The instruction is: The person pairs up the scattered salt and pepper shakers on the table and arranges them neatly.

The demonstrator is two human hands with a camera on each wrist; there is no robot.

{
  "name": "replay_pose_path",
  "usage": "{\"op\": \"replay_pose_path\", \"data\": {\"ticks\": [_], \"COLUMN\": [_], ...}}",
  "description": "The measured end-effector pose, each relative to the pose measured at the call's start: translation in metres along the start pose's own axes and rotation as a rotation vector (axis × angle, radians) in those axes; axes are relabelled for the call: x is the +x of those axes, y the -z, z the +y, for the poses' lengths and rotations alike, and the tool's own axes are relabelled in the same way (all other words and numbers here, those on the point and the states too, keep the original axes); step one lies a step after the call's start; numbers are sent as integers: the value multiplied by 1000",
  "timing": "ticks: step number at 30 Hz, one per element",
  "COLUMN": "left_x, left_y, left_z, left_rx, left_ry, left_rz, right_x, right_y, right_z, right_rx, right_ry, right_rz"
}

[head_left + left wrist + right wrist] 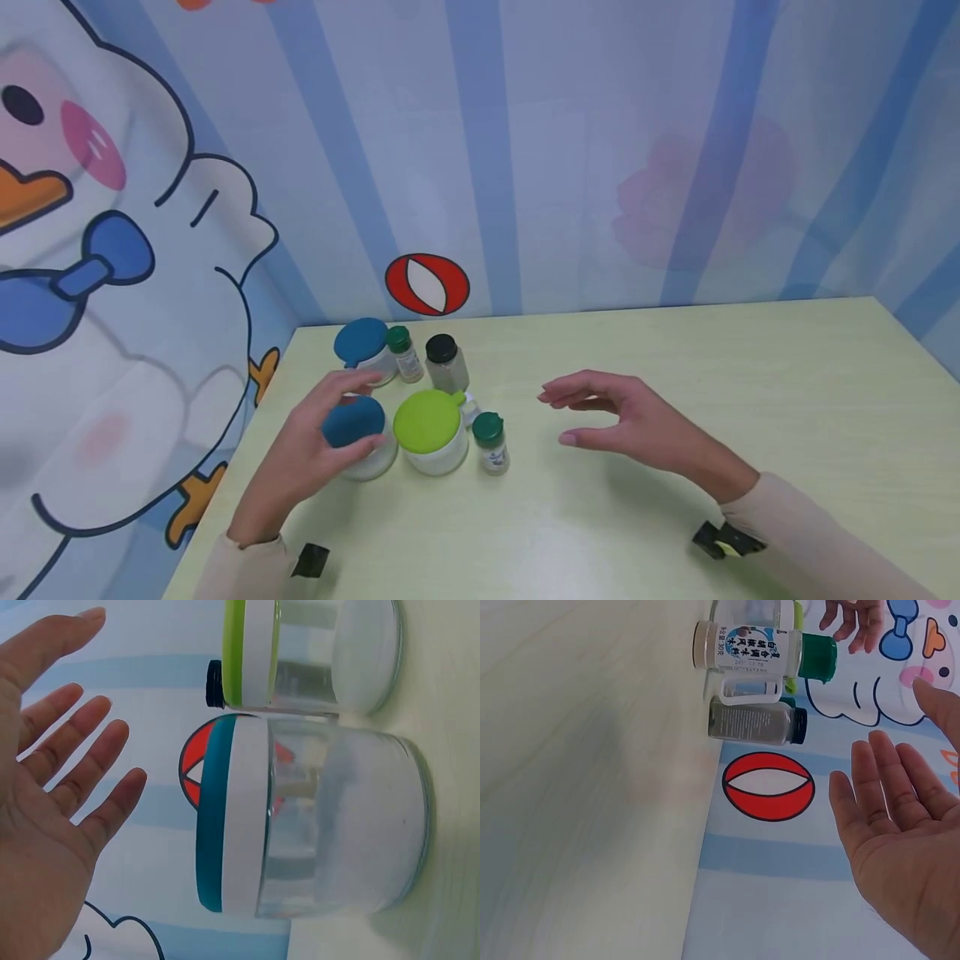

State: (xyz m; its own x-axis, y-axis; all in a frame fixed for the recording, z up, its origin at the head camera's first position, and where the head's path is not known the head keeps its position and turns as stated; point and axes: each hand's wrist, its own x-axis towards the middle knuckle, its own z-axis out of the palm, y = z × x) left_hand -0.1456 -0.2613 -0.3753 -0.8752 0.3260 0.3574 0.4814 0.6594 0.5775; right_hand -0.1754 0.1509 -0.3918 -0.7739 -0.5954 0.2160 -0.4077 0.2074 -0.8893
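Observation:
My left hand hovers beside and partly in front of a jar with a blue lid, fingers spread and holding nothing. In the left wrist view that jar is clear-walled, with white contents in its lower part. Right of it stands a similar jar with a lime-green lid. A small green-capped seasoning bottle stands at the front right of the group, its printed label facing the right wrist camera. My right hand is held over the table to the right of this bottle, fingers relaxed, grasping nothing.
Behind stand another blue-lidded jar, a second green-capped bottle and a black-capped bottle. A white handle shows beside the green-lidded jar. The pale table meets a printed backdrop at its back edge.

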Motion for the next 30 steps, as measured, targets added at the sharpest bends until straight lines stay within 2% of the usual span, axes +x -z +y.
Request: {"op": "replay_pose_path", "data": {"ticks": [10,15,18,22,30], "left_x": [-3,-1,0,0,-4], "left_y": [5,9,9,10,7], "left_z": [-20,-28,-36,-45,-58], "left_rx": [11,45,28,-21,-83], "left_ry": [59,51,50,79,186], "left_rz": [19,13,2,-47,-173], "right_x": [13,19,22,26,32], "right_y": [-11,-15,-18,-22,-30], "right_z": [1,3,5,9,17], "right_rx": [9,21,37,64,120], "right_ry": [-17,-31,-41,-45,-40], "right_rz": [-27,-44,-57,-79,-117]}}
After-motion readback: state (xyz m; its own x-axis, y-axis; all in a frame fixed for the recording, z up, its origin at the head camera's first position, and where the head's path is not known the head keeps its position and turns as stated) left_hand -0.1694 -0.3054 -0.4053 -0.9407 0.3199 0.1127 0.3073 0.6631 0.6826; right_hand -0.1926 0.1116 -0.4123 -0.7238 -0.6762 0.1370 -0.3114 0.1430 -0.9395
